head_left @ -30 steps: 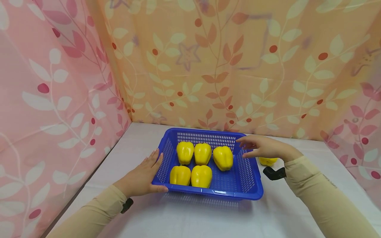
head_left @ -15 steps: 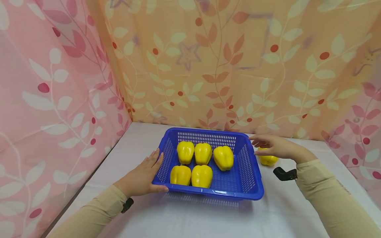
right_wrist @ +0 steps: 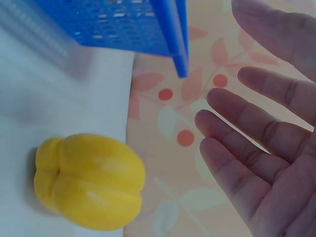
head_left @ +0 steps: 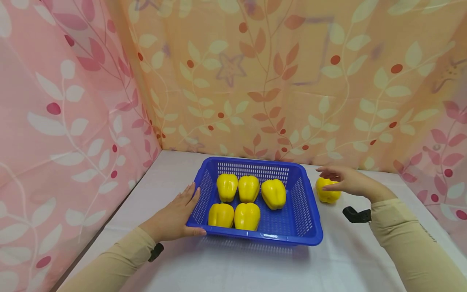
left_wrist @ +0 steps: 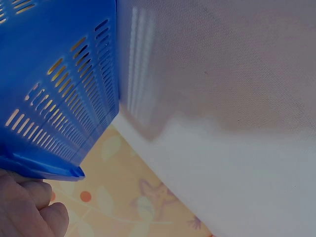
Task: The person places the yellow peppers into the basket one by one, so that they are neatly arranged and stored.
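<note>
Several yellow bell peppers (head_left: 247,217) lie inside a blue plastic basket (head_left: 281,236) with slotted walls. My left hand (head_left: 173,215) rests against the basket's left front corner, fingers along the side rim and thumb at the front edge. In the left wrist view its fingertips (left_wrist: 54,217) are right at the rim. To the right of the basket, one more bell pepper (head_left: 328,196) lies on the table. My right hand (head_left: 348,183) hovers over that pepper, overlapping its top in the head view. The right wrist view shows spread fingers (right_wrist: 232,160) apart from the pepper (right_wrist: 94,182), holding nothing.
A white cloth covers the table (head_left: 233,267). Behind it hangs an orange leaf-patterned curtain (head_left: 233,101), with a pink one (head_left: 84,134) along the left side. A dark wrist strap piece (head_left: 355,215) juts from the right sleeve.
My right hand has moved right, from over the basket's right side to above the pepper on the table. The left hand and the basket stay where they were.
</note>
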{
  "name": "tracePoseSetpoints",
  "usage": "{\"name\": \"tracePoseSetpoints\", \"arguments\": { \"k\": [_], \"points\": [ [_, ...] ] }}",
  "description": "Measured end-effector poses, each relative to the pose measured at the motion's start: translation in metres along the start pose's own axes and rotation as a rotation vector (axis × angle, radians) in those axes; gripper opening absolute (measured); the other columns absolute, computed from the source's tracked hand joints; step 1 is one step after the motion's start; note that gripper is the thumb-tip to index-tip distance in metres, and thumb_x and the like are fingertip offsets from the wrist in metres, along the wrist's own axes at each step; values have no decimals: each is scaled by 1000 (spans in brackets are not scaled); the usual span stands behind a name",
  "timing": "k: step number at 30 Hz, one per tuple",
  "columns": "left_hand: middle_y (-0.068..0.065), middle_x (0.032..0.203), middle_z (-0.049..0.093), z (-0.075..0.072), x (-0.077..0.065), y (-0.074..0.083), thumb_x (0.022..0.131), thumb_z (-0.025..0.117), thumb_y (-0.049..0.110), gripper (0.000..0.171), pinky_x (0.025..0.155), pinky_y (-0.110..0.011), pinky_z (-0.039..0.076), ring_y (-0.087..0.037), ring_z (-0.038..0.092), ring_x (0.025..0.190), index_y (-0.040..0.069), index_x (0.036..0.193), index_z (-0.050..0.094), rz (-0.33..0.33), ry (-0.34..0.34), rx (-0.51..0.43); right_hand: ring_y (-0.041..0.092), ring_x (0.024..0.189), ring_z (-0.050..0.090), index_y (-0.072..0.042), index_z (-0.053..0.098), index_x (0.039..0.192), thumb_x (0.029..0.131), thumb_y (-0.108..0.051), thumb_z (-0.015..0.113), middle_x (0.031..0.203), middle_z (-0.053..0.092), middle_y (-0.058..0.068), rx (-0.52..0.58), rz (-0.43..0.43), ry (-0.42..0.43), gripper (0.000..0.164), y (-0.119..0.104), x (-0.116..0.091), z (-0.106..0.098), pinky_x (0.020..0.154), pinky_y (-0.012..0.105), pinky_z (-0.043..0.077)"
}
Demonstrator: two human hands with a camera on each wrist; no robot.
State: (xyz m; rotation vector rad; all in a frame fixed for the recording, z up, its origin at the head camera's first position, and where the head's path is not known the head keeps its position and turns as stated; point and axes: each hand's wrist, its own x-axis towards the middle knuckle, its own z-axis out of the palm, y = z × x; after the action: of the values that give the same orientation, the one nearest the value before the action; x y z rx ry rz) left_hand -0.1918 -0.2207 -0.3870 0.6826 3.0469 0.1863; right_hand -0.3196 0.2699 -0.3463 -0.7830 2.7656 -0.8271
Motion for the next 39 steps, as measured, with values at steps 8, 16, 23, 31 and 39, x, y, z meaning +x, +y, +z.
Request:
{"name": "tracePoseSetpoints", "arguments": {
  "k": [8, 16, 23, 31, 39],
  "points": [
    [-20, 151, 0, 1, 0, -1, 72, 53, 73, 112, 110, -49, 14, -33, 3, 139, 0, 145, 10, 8, 5, -2, 43, 111, 48, -1, 47, 130, 80, -28, 71, 120, 54, 24, -13, 48, 15, 62, 14, -2, 2, 93, 58, 38],
    [-20, 152, -1, 3, 0, -1, 71, 53, 73, 113, 110, -48, 13, -32, 2, 139, 1, 146, 9, 2, 8, -5, 47, 116, 42, 0, 47, 129, 79, -26, 72, 128, 47, 26, -5, 44, 37, 62, 26, -1, 2, 94, 59, 35],
    [-19, 152, -1, 4, 0, -2, 71, 53, 73, 113, 110, -48, 13, -32, 2, 139, 1, 146, 9, -2, 5, -5, 49, 118, 37, -3, 45, 132, 78, -30, 72, 134, 39, 28, -32, 113, 33, 67, 38, 2, 6, 93, 62, 33],
    [-20, 151, -1, 1, 0, 0, 71, 55, 72, 112, 110, -49, 14, -32, 3, 139, 1, 146, 10, 1, 6, -18, 53, 116, 37, -4, 41, 135, 79, -34, 70, 138, 29, 31, -36, 154, 13, 71, 45, 5, 13, 87, 63, 39],
    [-19, 152, -1, 2, 0, -1, 71, 53, 73, 112, 110, -48, 14, -32, 3, 139, 2, 146, 9, 2, 11, -7, 54, 116, 36, -3, 35, 139, 79, -38, 69, 140, 22, 32, -52, 153, 19, 78, 57, 7, 17, 88, 63, 38]
  ]
}}
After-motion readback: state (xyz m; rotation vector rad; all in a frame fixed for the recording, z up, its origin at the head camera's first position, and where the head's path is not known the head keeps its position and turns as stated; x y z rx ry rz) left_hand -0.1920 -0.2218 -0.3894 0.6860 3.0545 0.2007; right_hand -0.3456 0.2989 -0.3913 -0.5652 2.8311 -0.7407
